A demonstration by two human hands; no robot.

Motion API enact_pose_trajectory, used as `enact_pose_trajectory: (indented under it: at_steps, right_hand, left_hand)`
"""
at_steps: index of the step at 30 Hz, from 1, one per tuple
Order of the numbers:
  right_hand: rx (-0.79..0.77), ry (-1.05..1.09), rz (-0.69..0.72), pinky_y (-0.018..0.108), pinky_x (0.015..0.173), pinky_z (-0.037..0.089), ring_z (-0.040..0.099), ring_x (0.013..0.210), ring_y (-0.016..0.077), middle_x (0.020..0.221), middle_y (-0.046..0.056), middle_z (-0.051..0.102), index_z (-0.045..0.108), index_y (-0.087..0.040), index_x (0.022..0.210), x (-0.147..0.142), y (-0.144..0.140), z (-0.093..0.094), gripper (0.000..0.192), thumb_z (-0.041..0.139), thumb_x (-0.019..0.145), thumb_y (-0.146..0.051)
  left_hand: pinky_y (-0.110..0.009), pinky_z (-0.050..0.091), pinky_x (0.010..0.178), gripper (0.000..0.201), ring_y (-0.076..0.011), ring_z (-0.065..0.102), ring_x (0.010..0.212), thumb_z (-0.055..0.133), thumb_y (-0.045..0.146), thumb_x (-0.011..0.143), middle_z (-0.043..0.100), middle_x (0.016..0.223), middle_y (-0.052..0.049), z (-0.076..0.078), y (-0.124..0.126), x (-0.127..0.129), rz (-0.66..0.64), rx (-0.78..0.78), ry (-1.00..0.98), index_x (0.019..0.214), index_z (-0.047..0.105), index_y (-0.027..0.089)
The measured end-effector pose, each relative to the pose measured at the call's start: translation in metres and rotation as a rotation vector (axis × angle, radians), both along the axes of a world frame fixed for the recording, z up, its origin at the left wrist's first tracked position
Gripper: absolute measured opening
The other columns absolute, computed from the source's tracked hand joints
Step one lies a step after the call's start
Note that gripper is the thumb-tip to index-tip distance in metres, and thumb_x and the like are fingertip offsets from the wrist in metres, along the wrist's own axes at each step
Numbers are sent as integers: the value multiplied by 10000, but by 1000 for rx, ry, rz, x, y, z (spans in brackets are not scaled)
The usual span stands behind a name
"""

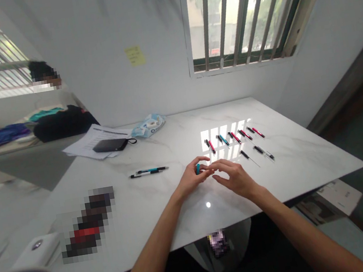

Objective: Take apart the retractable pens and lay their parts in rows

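Left hand [193, 178] pinches a teal pen part [198, 168]; right hand [232, 176], fingers curled, meets it. Two finished-looking pens [148, 172] lie mid-table [308, 152]; pen pieces [233, 139] remain toward the far right edge.

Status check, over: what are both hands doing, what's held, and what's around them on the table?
Left hand pinching small teal pen part. Right hand fingertips meeting it, grip unclear. Row of pens just beyond, two pens to the left. White table beneath.
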State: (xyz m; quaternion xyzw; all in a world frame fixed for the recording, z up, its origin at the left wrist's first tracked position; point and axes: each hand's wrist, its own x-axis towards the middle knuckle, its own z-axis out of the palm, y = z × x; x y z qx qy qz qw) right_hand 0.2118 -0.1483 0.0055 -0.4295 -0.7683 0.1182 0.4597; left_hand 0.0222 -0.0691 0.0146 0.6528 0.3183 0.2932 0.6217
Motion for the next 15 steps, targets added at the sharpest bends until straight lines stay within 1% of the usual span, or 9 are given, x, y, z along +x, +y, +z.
enact_pose_trajectory:
  at_steps: [3,7,11,13,15]
  right_hand:
    - [8,-10,-6,366,917,612,732,1009,202,1108,50,749,702,-285,1248,0,3,-2,336,607,978,-109]
    - [1,-12,0,361,938,601,727,1038,200,1144,48,743,696,-290,1270,4,4,-3,356,615,972,-113]
    - [-20,-16,17,353,954,592,723,1068,199,1172,49,736,701,-293,1244,3,3,-2,346,615,963,-110]
    - [-42,-24,16,355,941,591,723,1036,196,1168,49,734,694,-294,1257,5,2,-2,363,602,961,-105]
    - [-66,-43,1,362,915,593,716,977,192,1150,51,732,686,-288,1274,13,1,-2,379,591,956,-106]
  left_hand:
    - [-217,311,557,585,-84,455,588,856,503,769,641,739,21,-1,0,1,-9,-8,-17,1195,619,180]
    - [-224,324,566,582,-90,468,587,856,504,770,686,776,-2,-3,1,3,-27,-3,-7,1193,621,181]
    - [-230,333,573,596,-95,480,587,852,512,772,702,785,-15,-5,2,3,-43,13,1,1209,622,178]
    - [-231,338,574,585,-93,480,588,843,516,780,696,800,-14,-6,2,3,-43,18,7,1211,627,184]
    - [-232,355,581,567,-92,492,608,831,513,790,693,864,-24,-8,3,3,-26,19,0,1214,629,195]
